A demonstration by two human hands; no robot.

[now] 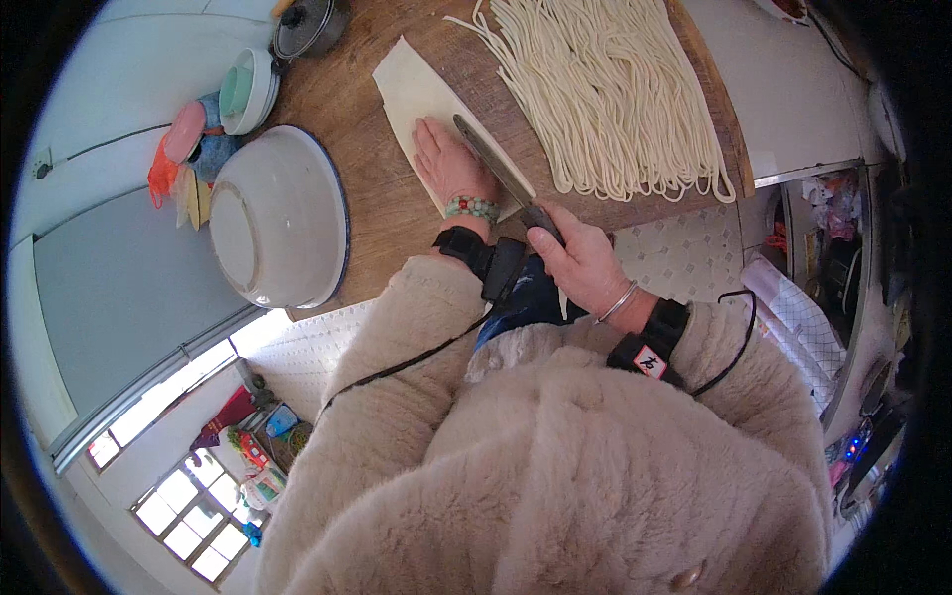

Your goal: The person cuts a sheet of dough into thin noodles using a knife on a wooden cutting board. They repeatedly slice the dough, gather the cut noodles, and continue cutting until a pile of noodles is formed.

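A flat sheet of pale dough (pixel 419 83) lies on a brown wooden board (pixel 357 238). Pressed on the dough with its palm down is my left hand (pixel 454 163), the fingers pointing away from me. My right hand (pixel 584 260) grips the dark handle of a kitchen knife (pixel 493 160). The blade runs lengthwise over the dough, just right of my left hand, near the sheet's right edge. Whether the edge has cut through cannot be seen. Long strands of dough noodles (pixel 613 97) lie side by side on the board's right part.
Left of the dough, a large enamel basin (pixel 279 216) rests tilted, its base facing left. Behind it stand a white bowl (pixel 256 93) with a green cup (pixel 236 89) and a dark lidded pot (pixel 305 30). A pale counter (pixel 788 97) lies beyond the board's right edge.
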